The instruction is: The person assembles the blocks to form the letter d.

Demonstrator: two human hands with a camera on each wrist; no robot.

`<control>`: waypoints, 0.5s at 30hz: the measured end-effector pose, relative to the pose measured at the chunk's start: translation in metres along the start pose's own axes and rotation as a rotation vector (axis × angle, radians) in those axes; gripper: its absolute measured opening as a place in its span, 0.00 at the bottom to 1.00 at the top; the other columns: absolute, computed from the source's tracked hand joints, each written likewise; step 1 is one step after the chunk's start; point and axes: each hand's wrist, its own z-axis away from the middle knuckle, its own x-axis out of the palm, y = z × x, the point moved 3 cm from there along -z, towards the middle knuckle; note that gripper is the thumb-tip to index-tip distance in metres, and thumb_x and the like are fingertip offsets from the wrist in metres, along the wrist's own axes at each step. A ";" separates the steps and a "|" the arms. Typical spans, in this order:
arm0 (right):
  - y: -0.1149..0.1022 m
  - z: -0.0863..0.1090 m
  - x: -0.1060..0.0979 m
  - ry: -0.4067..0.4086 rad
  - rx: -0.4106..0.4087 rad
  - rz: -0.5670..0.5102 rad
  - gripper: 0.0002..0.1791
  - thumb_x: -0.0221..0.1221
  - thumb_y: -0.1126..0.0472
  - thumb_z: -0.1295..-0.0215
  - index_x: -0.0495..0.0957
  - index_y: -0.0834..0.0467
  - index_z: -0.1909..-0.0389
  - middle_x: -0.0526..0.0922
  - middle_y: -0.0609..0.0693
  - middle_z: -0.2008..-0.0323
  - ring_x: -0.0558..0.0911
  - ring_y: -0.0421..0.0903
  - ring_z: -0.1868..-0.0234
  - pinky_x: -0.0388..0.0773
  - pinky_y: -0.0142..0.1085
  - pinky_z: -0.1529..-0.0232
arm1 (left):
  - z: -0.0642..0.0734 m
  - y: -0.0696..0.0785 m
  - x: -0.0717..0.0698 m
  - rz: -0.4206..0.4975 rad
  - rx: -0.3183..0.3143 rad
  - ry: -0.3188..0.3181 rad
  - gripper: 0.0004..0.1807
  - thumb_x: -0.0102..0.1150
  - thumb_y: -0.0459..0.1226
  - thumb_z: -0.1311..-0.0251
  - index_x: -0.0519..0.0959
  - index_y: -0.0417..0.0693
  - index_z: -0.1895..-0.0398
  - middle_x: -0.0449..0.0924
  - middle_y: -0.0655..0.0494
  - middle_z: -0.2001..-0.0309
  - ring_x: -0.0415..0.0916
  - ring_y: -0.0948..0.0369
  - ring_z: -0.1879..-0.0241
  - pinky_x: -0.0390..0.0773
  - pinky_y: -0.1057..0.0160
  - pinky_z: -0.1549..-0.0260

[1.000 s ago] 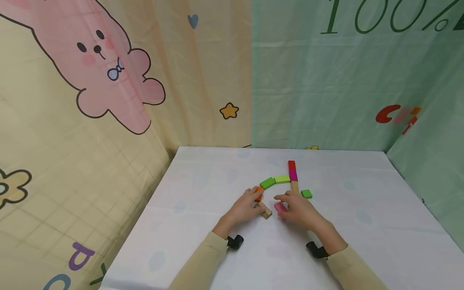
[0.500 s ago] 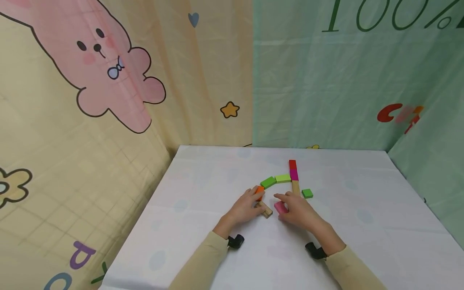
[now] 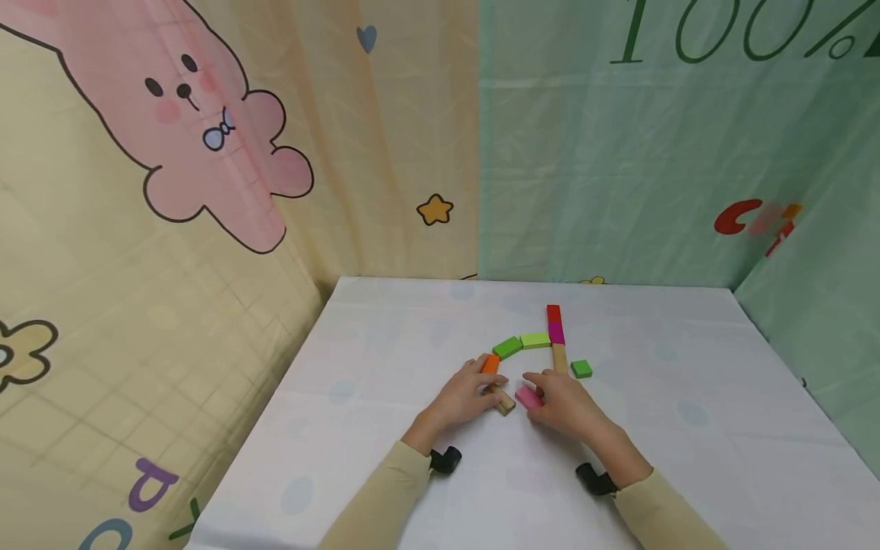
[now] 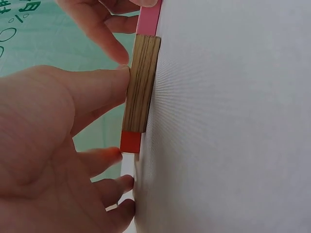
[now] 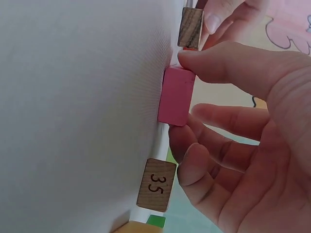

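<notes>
In the head view my left hand (image 3: 464, 393) lies over an orange block (image 3: 490, 364) and a brown wooden block (image 3: 505, 403). Its thumb touches the top of the wooden block in the left wrist view, where another fingertip meets a red-orange block (image 4: 130, 141). My right hand (image 3: 567, 405) holds a pink block (image 3: 528, 396) low at the table. Thumb and a finger pinch this block (image 5: 176, 96) at opposite ends in the right wrist view. A small gap separates pink from wood in the head view.
A green block (image 3: 507, 348) and a lime block (image 3: 535, 341) curve towards a magenta block (image 3: 556, 334) and a red block (image 3: 553, 314). A tan block (image 3: 560, 357) adjoins the magenta one. Another green block (image 3: 581, 369) lies rightward. A wooden block marked 35 (image 5: 156, 184) is near my right fingers.
My right hand has shifted slightly left with the pink block, bringing it closer to the brown wooden block. A left finger now reaches further right, beyond the orange block.
</notes>
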 end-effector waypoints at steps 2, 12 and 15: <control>0.000 0.000 0.001 -0.003 0.001 0.005 0.33 0.75 0.60 0.48 0.79 0.60 0.39 0.78 0.46 0.67 0.75 0.43 0.67 0.79 0.38 0.63 | 0.000 -0.002 0.001 0.005 -0.002 0.005 0.17 0.60 0.48 0.30 0.83 0.62 0.41 0.54 0.47 0.22 0.53 0.44 0.25 0.61 0.41 0.33; -0.003 0.003 -0.001 0.005 -0.016 0.060 0.31 0.74 0.61 0.48 0.81 0.57 0.40 0.77 0.44 0.68 0.75 0.42 0.67 0.79 0.37 0.66 | 0.001 -0.003 0.001 0.033 -0.021 0.009 0.14 0.61 0.49 0.31 0.86 0.62 0.47 0.54 0.48 0.22 0.50 0.42 0.24 0.60 0.39 0.33; -0.004 0.003 -0.002 0.002 -0.018 0.064 0.31 0.74 0.61 0.48 0.81 0.56 0.40 0.78 0.44 0.67 0.75 0.42 0.67 0.79 0.37 0.66 | 0.002 -0.002 0.000 0.038 -0.025 0.009 0.14 0.60 0.49 0.31 0.86 0.61 0.47 0.54 0.48 0.22 0.49 0.42 0.24 0.59 0.39 0.33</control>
